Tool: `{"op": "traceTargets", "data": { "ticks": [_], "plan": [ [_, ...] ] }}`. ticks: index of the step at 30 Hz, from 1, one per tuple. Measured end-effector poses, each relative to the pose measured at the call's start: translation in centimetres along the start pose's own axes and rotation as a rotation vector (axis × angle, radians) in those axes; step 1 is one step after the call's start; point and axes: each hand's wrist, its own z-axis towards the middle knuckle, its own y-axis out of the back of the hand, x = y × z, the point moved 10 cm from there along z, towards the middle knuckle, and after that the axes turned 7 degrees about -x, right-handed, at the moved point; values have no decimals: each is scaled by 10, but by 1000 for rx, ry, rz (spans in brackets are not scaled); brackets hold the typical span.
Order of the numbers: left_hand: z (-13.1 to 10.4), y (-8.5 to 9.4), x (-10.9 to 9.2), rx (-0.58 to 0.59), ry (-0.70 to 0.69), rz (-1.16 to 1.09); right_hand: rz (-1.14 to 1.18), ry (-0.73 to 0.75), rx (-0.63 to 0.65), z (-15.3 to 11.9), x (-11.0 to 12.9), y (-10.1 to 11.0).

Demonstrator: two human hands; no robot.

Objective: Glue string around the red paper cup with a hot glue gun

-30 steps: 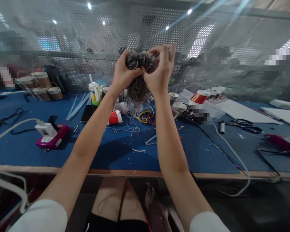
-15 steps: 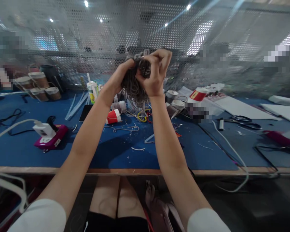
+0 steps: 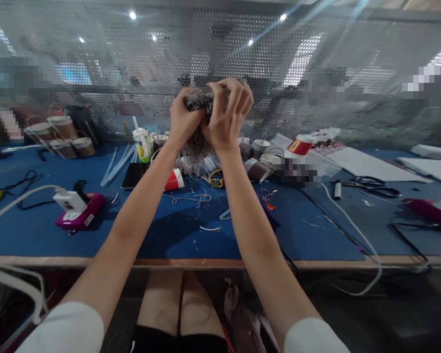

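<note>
A grey-brown bundle of cord or yarn (image 3: 198,145) is held up above the back of the blue table, between both hands. My left hand (image 3: 183,117) grips its left side, with the thumb pressed in toward the middle. From the right, my right hand (image 3: 228,113) wraps its curved fingers over the top of the bundle. The hands nearly touch at the centre, and they hide much of the bundle. Behind and below it lie a red and white paper cup (image 3: 174,180) on its side and yellow-handled scissors (image 3: 216,178).
A purple power strip (image 3: 81,215) with a white plug stands at left, near a black phone (image 3: 134,175). Several small pots (image 3: 62,127) stand at back left. Dark-handled scissors (image 3: 371,184) and white boards (image 3: 375,164) lie at right. A perforated metal screen (image 3: 161,63) rises behind.
My left hand has turned and moved its grip higher on the bundle. My right hand's fingers have gone from a pinch to wrapping over the top. Less of the bundle hangs in sight.
</note>
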Motion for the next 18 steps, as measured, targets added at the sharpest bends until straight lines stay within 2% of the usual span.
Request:
{"op": "traceTargets", "data": {
  "ticks": [5, 12, 15, 18],
  "plan": [
    [-7, 9, -26, -31, -64, 115, -54, -21, -87, 1, 0, 7],
    [-5, 14, -28, -37, -64, 151, -6, -96, -59, 8, -19, 21],
    [-4, 16, -36, -53, -121, 174, -37, -115, -80, 11, -27, 33],
    [-3, 14, -37, -16, -101, 206, -49, -133, -121, 14, -37, 47]
  ]
}}
